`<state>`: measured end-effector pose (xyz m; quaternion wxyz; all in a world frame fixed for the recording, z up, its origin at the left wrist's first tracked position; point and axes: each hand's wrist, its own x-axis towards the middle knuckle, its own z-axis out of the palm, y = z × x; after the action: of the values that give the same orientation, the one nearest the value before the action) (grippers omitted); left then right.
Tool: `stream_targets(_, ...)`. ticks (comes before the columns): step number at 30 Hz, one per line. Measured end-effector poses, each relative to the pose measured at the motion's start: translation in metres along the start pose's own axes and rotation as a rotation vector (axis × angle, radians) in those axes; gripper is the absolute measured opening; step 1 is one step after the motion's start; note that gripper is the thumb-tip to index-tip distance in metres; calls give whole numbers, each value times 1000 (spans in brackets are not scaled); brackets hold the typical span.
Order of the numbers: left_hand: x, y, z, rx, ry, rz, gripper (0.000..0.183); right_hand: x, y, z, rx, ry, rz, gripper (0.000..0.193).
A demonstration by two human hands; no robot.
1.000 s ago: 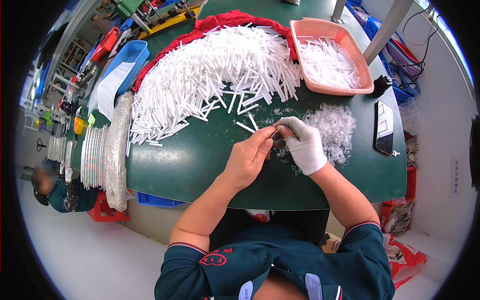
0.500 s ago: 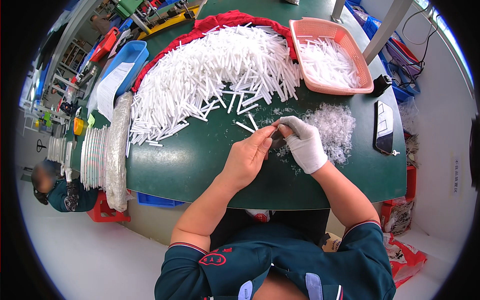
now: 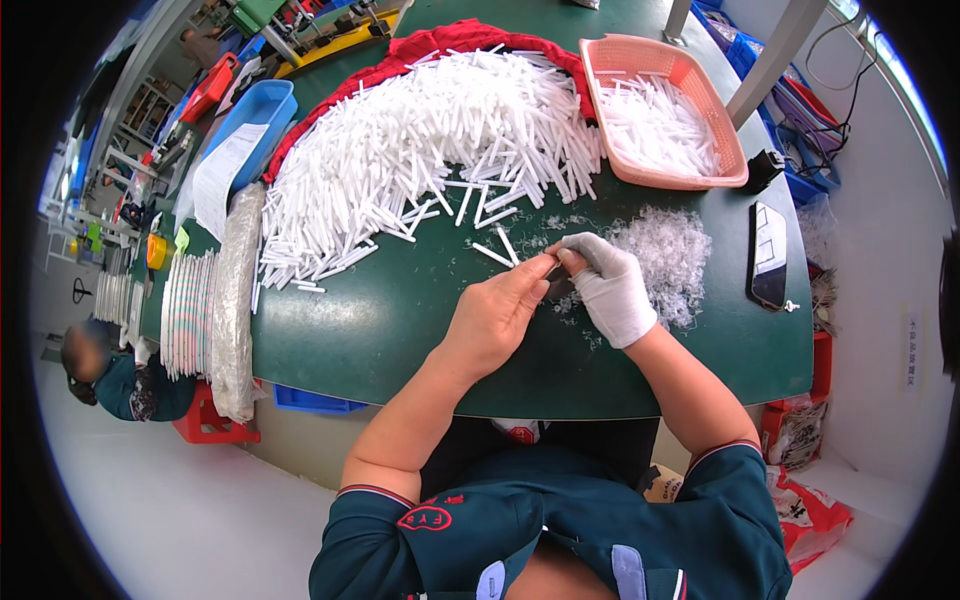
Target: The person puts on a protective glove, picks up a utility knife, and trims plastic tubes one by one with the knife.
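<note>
My left hand (image 3: 494,318) is bare and closed in a pinch, its thumb and forefinger meeting my right fingertips. A white glove with bare fingertips covers my right hand (image 3: 612,292), which is also closed. Between the hands shows a small dark, flat thing (image 3: 560,284), too hidden to name; whatever else the fingertips grip is too small to make out. Just beyond them lie two loose white plastic tubes (image 3: 506,245). A large heap of such tubes (image 3: 430,140) spreads over a red cloth (image 3: 440,38). Beside my right hand is a pile of clear, curly plastic trimmings (image 3: 665,262).
A pink basket (image 3: 738,150) at the far right holds more white pieces. A phone (image 3: 768,262) lies near the right edge of the green table (image 3: 400,350). At the left are a blue tray (image 3: 272,110), a long plastic-wrapped bundle (image 3: 238,310) and a seated co-worker (image 3: 140,385).
My left hand has shifted very slightly while staying pinched against the right. The co-worker's gloved hand at the left has moved a little. The heap and basket look the same.
</note>
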<state>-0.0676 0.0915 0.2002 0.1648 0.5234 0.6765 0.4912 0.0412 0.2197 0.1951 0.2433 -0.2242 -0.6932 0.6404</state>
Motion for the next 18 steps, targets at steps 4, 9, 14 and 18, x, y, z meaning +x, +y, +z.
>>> stream_targets(4, 0, 4, -2, -58, -46, -57, 28, 0, -3, -1, 19, 2, -3, 14)
stream_targets(9, 0, 4, -1, -184, -62, -111, 30, 0, -6, -2, 41, -41, 39, 15)
stream_targets(14, 0, 4, -4, -300, -89, -202, 31, 0, -7, -3, 60, -61, 26, 15)
stream_targets(18, 0, 2, -3, -359, -76, -198, 31, 0, -7, -3, 105, -75, 28, 14)
